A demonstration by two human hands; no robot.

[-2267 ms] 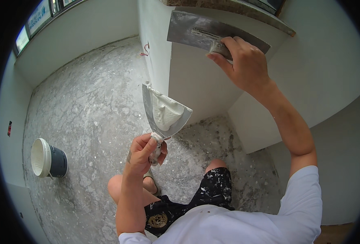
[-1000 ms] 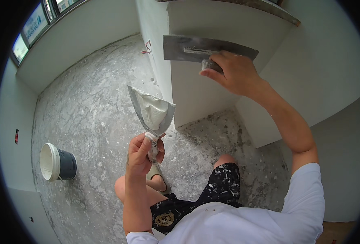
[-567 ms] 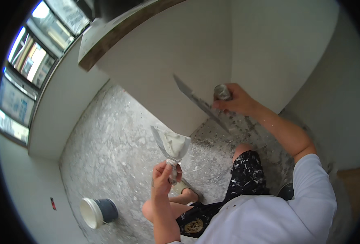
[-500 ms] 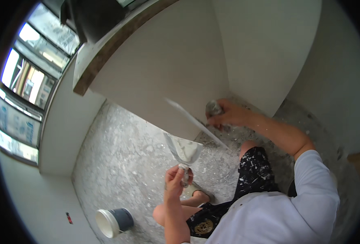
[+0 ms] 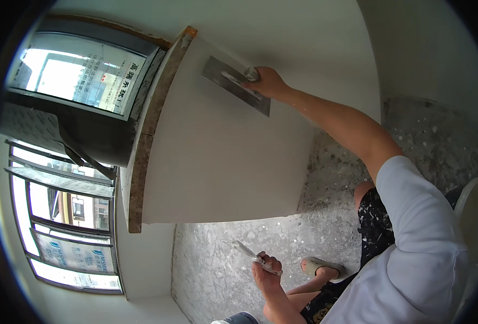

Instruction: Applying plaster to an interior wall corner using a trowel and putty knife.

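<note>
My right hand [image 5: 272,85] grips the handle of a rectangular steel plastering trowel [image 5: 217,70]. Its blade lies flat, or nearly so, against the upper part of the pale low wall [image 5: 222,167], close to the corner with the adjoining wall. My left hand [image 5: 266,274] is closed round the handle of a wide putty knife [image 5: 241,249], held over the floor below the wall's edge. That knife is turned nearly edge-on, with whitish putty smeared on it; how much it carries cannot be seen.
A brown stone ledge [image 5: 145,129] caps the low wall, beside windows [image 5: 77,73] at the left. A dark bucket [image 5: 238,318] is cut off at the lower edge. Behind my right arm stands a white bucket [image 5: 477,208]. The grey floor [image 5: 206,254] is spattered with white.
My right hand has brought the trowel up from low by the floor onto the wall. My left hand has turned the putty knife from face-up to edge-on. The view has shifted too.
</note>
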